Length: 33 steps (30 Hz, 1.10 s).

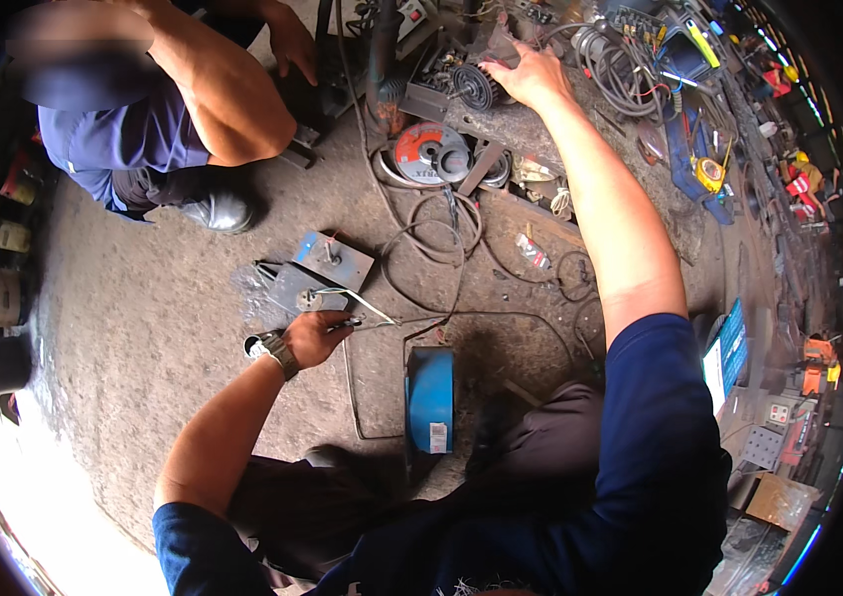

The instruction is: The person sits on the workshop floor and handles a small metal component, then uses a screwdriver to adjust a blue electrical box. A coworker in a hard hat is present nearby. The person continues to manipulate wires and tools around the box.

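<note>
My left hand (314,339), with a watch on its wrist, is low over the floor and closed on a small dark object, too small to name. Just beyond it lie a grey metal plate with a fitting (298,290) and a grey and blue metal box (338,261) with a knob-like part on top. A pale wire (362,302) runs out beside my fingers. Stretched out to the far right, my right hand (536,77) has its fingers apart over a cluttered bench, next to a black ribbed round part (475,87). No held thing shows in it.
A blue curved metal housing (431,397) stands between my legs. Cables (441,233) loop over the floor near an orange and grey disc (427,152). Another person (123,139) crouches at the far left. A yellow tape measure (708,174) and coiled cable (605,74) lie at right.
</note>
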Tool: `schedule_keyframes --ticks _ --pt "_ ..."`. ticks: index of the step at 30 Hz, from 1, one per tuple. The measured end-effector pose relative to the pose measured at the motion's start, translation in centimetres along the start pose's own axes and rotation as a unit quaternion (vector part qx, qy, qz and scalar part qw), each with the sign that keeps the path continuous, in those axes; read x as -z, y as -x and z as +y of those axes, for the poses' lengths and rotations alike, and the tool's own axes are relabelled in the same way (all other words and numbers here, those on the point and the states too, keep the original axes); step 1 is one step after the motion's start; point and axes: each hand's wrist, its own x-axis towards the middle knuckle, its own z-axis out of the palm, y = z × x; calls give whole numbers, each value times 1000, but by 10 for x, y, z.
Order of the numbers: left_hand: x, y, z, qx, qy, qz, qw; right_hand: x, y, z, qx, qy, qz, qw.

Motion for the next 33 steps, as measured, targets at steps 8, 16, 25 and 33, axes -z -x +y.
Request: schedule_keyframes --ticks 8,16,25,33 --pt "-1 0 -11 -12 -6 4 1000 20 21 -14 14 95 22 995" --pt "-7 -8 -24 -24 29 13 999 27 9 15 228 -6 84 970" --pt "4 -5 -8 -45 -5 2 999 21 0 -2 240 -4 38 970" --pt "-4 -10 -14 -89 -18 37 995 4 -5 16 275 81 110 952"
